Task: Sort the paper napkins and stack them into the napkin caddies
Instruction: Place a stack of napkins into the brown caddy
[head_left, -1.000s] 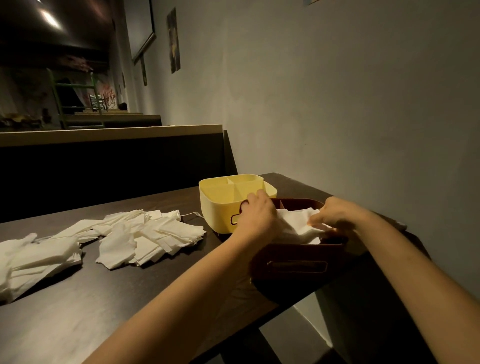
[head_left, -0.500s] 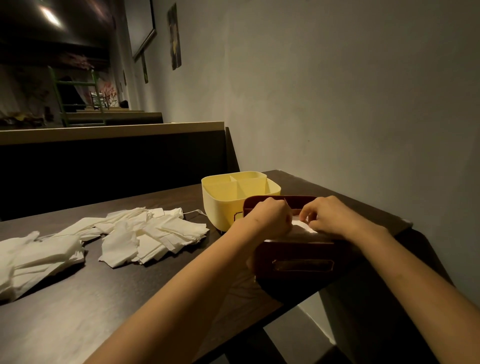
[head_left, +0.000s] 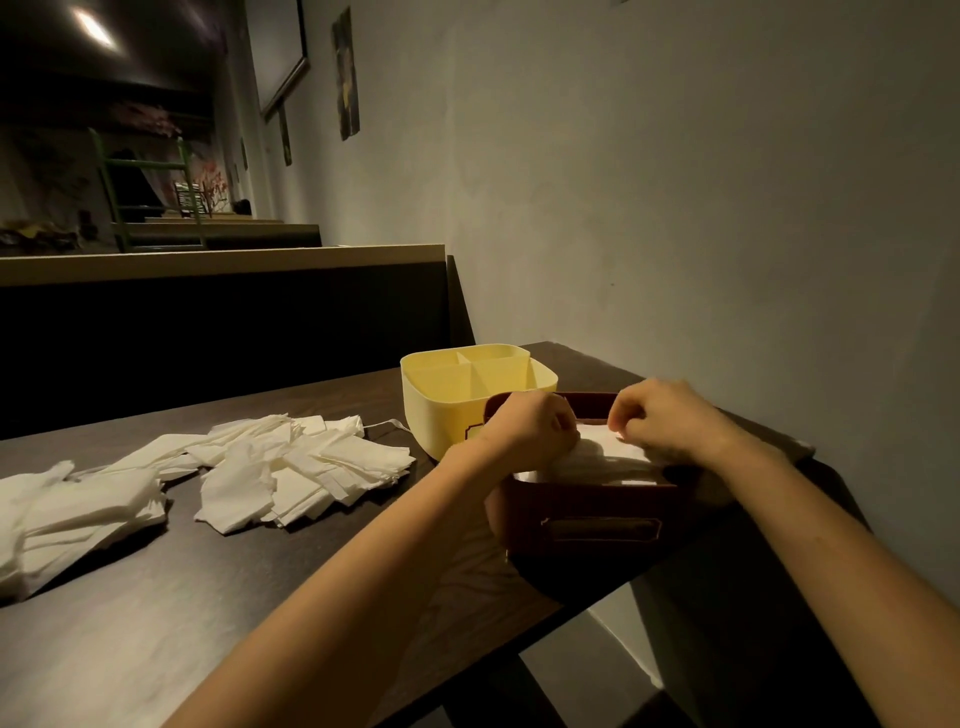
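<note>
Now the left hand (head_left: 535, 431) and right hand (head_left: 670, 423) grip, fingers curled, the napkin stack (head_left: 605, 461) inside the maroon caddy (head_left: 597, 527), right of centre on the desk (head_left: 156, 634).

Over the brown caddy (head_left: 597, 525), the left hand (head_left: 530, 426) and right hand (head_left: 670, 421) hide their own fingertips and most of the napkin stack (head_left: 608, 460). Far left of it, a napkin pile (head_left: 62, 514) runs off-frame.

Two caddies (head_left: 457, 410) (head_left: 597, 525), two napkin piles (head_left: 306, 467) (head_left: 78, 514), two hands (head_left: 530, 431) (head_left: 670, 421)
</note>
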